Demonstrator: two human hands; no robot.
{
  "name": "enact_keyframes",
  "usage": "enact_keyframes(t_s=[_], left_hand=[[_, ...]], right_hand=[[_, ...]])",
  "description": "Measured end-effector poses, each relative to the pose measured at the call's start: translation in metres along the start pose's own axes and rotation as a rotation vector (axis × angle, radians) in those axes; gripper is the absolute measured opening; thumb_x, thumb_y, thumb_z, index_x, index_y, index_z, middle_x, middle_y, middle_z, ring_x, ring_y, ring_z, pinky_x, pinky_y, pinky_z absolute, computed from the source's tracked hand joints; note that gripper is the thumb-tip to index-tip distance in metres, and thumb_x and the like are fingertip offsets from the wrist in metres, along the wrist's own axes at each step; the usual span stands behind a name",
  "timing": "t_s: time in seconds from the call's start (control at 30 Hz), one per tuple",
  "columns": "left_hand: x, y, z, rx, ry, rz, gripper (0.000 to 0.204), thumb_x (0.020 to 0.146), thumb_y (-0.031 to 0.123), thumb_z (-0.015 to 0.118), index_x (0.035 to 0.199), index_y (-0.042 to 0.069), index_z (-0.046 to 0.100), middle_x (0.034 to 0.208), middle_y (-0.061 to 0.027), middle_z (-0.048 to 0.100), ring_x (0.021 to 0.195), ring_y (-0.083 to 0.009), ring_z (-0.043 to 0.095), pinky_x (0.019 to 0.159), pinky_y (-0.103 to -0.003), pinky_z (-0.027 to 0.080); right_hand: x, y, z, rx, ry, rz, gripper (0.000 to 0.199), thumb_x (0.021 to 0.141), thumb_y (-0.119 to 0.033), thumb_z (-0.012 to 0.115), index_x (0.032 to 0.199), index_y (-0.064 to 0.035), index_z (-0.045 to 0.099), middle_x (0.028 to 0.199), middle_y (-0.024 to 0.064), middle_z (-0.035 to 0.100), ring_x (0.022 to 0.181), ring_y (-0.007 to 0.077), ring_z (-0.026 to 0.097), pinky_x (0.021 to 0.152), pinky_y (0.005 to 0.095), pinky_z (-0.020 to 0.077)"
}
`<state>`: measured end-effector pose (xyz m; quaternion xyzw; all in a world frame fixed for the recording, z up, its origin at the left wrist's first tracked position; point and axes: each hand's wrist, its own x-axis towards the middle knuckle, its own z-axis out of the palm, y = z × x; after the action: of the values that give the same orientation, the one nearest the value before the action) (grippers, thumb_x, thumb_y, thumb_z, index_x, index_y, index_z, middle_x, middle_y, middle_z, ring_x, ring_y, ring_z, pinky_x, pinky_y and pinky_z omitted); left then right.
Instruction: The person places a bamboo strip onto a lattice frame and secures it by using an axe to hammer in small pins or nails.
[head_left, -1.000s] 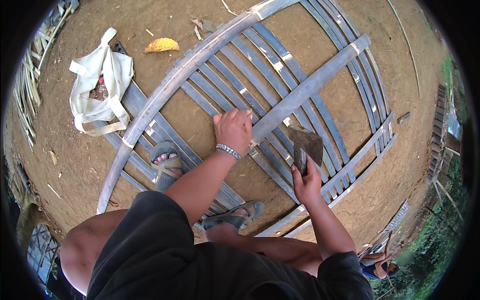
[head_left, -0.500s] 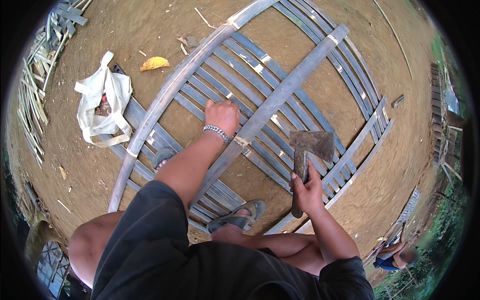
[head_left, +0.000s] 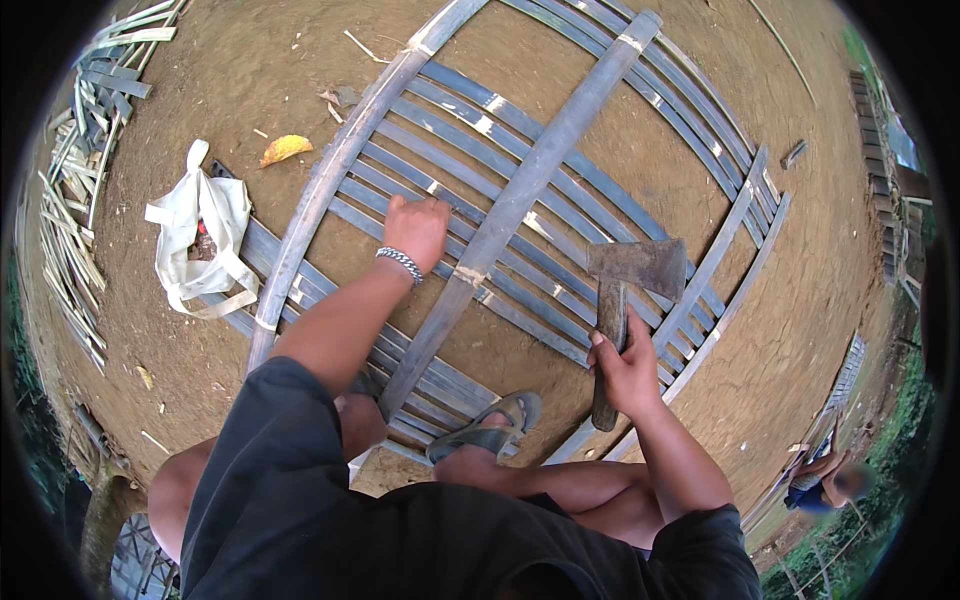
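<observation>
In front of me on the ground lies a lattice panel of dark grey, bamboo-like slats (head_left: 562, 222) crossed by thicker poles (head_left: 548, 160). My left hand (head_left: 415, 232), a chain bracelet at its wrist, is closed in a fist over the slats left of the middle pole. Its fingers seem curled round one slat, though the fingertips are hidden. My right hand (head_left: 628, 368) grips the wooden handle of a hatchet (head_left: 640, 270). The hatchet's rusty metal head points away from me, above the panel's right part. One sandalled foot (head_left: 495, 428) rests at the panel's near edge.
A white bag (head_left: 200, 235) sits open left of the panel, near a yellow leaf (head_left: 286, 150). Split strips (head_left: 75, 250) are heaped at the far left. Another person (head_left: 815, 488) is at the lower right, beside greenery. Bare brown soil surrounds the panel.
The view has shifted, so the panel and bag appear farther left. My left foot has drawn back from the slats toward me. Both hands keep their grips, and the hatchet sits slightly farther right.
</observation>
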<state>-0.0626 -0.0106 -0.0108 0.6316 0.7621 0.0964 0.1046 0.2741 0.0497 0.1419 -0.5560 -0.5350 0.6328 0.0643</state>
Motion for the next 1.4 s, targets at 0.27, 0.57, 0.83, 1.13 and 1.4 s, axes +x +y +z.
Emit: enact_keyframes(t_s=[0.27,0.57,0.83,1.13,1.4], left_hand=[[-0.044,0.051,-0.014,-1.511,-0.336,-0.468,0.015,0.104,0.018,0.064,0.104,0.005,0.071,0.09,0.0051,0.067,0.081,-0.0015,0.054,0.079,-0.023,0.046],[-0.064,0.078,-0.022,-1.782,-0.33,-0.412,0.016,0.105,0.016,0.063,0.106,0.002,0.07,0.098,0.0029,0.069,0.093,-0.0045,0.059,0.087,-0.026,0.048],[-0.065,0.078,-0.054,-1.349,-0.37,-0.499,0.005,0.094,0.006,0.074,0.099,0.003,0.073,0.093,-0.0016,0.07,0.083,-0.0067,0.064,0.071,-0.026,0.05],[-0.074,0.086,-0.034,-0.968,-0.184,-0.351,0.013,0.086,0.019,0.077,0.088,0.006,0.075,0.079,-0.0139,0.067,0.07,-0.0278,0.065,0.064,-0.038,0.05],[-0.06,0.083,0.017,-0.828,0.256,-0.572,0.015,0.09,0.022,0.076,0.087,0.007,0.077,0.077,-0.0086,0.071,0.074,-0.0259,0.068,0.07,-0.039,0.047]], right_hand=[[0.056,0.001,0.057,0.174,-0.015,-0.153,0.049,0.094,-0.001,0.069,0.137,-0.0003,0.046,0.096,0.0055,0.065,0.073,0.0121,0.063,0.064,0.0282,0.053],[0.079,-0.016,0.096,0.347,-0.111,-0.099,0.04,0.089,0.005,0.073,0.119,-0.0028,0.047,0.091,0.0068,0.067,0.069,0.0119,0.064,0.061,0.0276,0.0532],[0.084,-0.006,0.098,0.07,-0.112,-0.143,0.042,0.088,0.003,0.074,0.122,-0.0017,0.05,0.093,0.0059,0.067,0.079,0.0109,0.065,0.07,0.0277,0.0538],[0.079,-0.007,0.091,-0.396,-0.169,-0.235,0.047,0.086,-0.007,0.08,0.127,-0.0006,0.057,0.107,0.0114,0.073,0.098,0.0148,0.07,0.088,0.0325,0.0543],[0.081,-0.009,0.065,-0.206,-0.053,-0.033,0.042,0.088,-0.004,0.077,0.124,-0.0002,0.055,0.1,0.0065,0.073,0.088,0.0127,0.068,0.082,0.0303,0.0556]])
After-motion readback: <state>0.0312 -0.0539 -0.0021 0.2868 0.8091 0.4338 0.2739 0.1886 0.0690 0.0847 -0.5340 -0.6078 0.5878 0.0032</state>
